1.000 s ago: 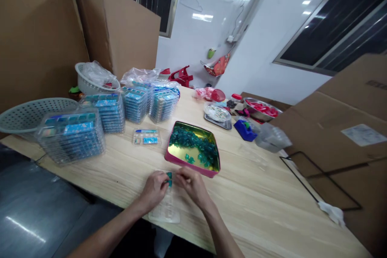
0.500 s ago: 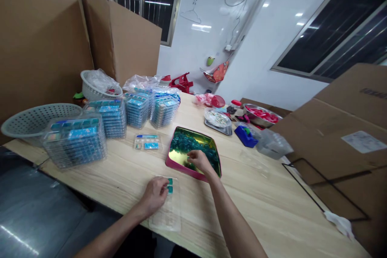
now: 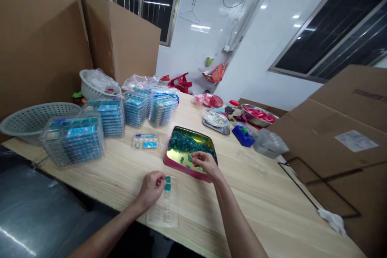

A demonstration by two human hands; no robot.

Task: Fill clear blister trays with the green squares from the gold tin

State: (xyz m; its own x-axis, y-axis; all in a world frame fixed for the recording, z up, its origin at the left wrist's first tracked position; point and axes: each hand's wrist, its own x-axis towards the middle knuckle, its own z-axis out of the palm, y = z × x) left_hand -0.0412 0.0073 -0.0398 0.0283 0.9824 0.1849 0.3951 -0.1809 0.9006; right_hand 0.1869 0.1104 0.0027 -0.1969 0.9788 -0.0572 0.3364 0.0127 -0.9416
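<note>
Over a pink-rimmed tin with a gold inside [image 3: 175, 156], my right hand [image 3: 206, 163] pinches a small translucent green piece [image 3: 190, 158] at its fingertips. A heap of similar green pieces [image 3: 189, 142] lies along the tin's far side, with a few loose ones near the hand. My left hand [image 3: 152, 189] is closed, thumb and fingers together, at the top left of a clear plastic tray [image 3: 169, 213]. Anything between those fingers is hidden. Two green squares [image 3: 167, 187] sit in the tray's upper compartments, beside the left fingertips.
A filled clear case [image 3: 146, 141] with a blue pen lies left of the tin. Stacks of filled cases [image 3: 74, 139] stand at the left near plastic baskets [image 3: 39, 115]. Farther right are a blue tape dispenser [image 3: 242, 136], a metal tray [image 3: 222, 129] and a large carton [image 3: 341, 129].
My right hand has risen slightly and shifted right in the tin, uncovering loose green pieces. My left hand has drawn a little left and up, showing more of the green squares.
</note>
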